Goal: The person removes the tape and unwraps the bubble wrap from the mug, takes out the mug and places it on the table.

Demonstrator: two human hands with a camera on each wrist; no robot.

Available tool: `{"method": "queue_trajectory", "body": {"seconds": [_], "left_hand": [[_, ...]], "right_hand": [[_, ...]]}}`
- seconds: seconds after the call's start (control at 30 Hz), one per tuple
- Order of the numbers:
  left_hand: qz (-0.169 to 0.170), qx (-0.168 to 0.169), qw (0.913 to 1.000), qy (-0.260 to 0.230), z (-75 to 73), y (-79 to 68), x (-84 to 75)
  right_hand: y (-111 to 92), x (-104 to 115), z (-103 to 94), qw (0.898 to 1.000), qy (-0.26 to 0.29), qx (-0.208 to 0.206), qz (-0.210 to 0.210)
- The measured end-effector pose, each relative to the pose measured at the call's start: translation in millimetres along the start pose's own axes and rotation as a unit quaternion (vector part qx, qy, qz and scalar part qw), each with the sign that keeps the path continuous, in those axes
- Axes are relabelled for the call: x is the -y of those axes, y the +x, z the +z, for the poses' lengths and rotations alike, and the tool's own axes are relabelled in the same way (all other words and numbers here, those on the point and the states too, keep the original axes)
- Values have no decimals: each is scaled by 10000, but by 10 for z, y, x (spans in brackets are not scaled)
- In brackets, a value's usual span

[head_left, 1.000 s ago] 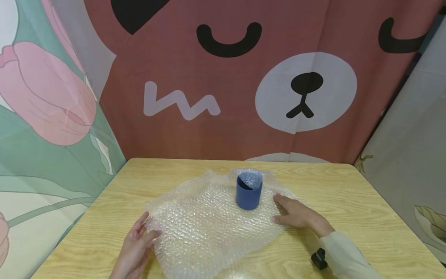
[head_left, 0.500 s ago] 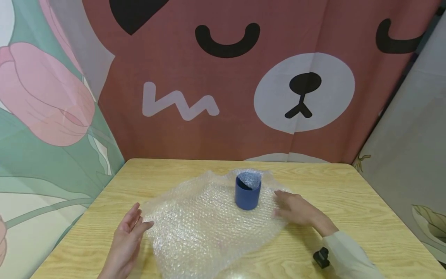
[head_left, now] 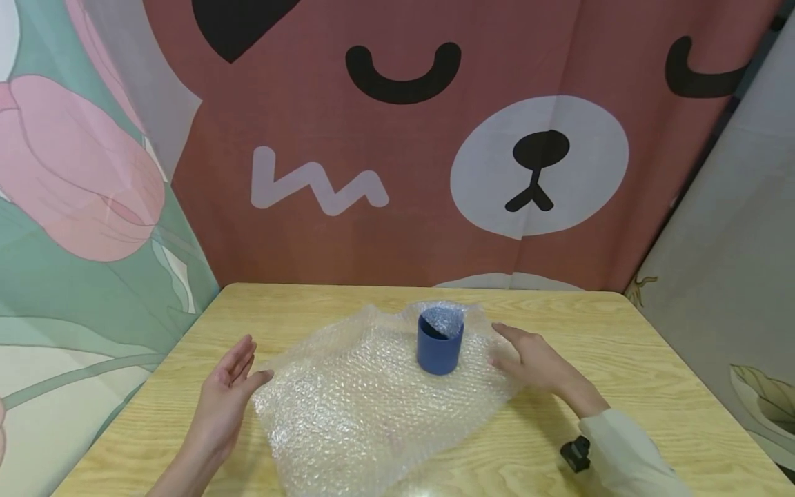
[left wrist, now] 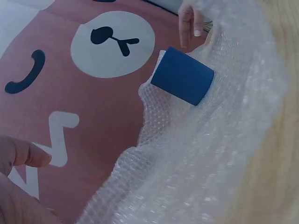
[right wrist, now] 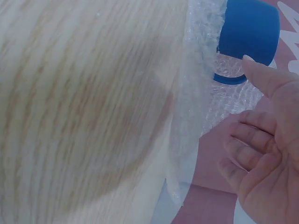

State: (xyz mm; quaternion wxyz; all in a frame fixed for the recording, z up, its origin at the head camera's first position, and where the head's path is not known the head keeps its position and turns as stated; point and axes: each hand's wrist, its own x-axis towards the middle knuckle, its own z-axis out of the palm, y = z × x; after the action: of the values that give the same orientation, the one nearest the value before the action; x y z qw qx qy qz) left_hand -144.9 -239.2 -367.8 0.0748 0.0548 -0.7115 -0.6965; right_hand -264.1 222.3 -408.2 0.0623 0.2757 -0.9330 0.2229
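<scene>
A blue mug [head_left: 438,353] stands upright on a spread sheet of bubble wrap [head_left: 354,407], with crumpled bubble wrap [head_left: 444,320] in its mouth. The mug's handle [right wrist: 230,80] shows in the right wrist view. Left of the sheet, my left hand [head_left: 226,397] is raised with fingers extended and thumb apart, holding nothing. My right hand [head_left: 540,362] hovers over the sheet's right edge beside the mug, its fingers loosely spread. From the right wrist view, the thumb overlaps the mug's outline; whether it touches, I cannot tell.
The wooden table [head_left: 633,359] carries the sheet. A small black object [head_left: 575,453] sits near the right sleeve [head_left: 630,449]. A curtain with a bear print [head_left: 404,241] hangs behind the table's far edge, and patterned cloths hang at both sides.
My left hand has let go of the sheet's left edge and lifted away to the upper left. My right hand has risen slightly off the wrap. The mug stays on the sheet.
</scene>
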Motion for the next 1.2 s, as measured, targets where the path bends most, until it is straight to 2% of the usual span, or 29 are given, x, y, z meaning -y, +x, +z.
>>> {"method": "queue_trajectory", "body": {"seconds": [0.37, 0.47, 0.57, 0.7, 0.87, 1.07, 1.2], "left_hand": [[794, 260, 9937, 753, 194, 183, -247], [1134, 384, 9887, 900, 253, 247, -253], [1607, 530, 9795, 1091, 319, 306, -253], [2260, 667, 9603, 1491, 431, 387, -265], [2810, 835, 9326, 2107, 575, 471, -274], [3497, 1032, 8919, 2675, 737, 585, -266], [3998, 1063, 8587, 3026, 818, 644, -275]], "right_hand": [[81, 65, -57, 9963, -289, -788, -171], [102, 75, -73, 9928, -341, -1109, -294], [126, 87, -86, 9874, -352, -1460, -488], [160, 116, -111, 9781, -430, -1880, -779], [186, 144, -146, 9705, -541, -2065, -1121], [213, 179, -169, 9668, -559, -2109, -1329], [236, 207, -165, 9667, -591, -2047, -1421]]}}
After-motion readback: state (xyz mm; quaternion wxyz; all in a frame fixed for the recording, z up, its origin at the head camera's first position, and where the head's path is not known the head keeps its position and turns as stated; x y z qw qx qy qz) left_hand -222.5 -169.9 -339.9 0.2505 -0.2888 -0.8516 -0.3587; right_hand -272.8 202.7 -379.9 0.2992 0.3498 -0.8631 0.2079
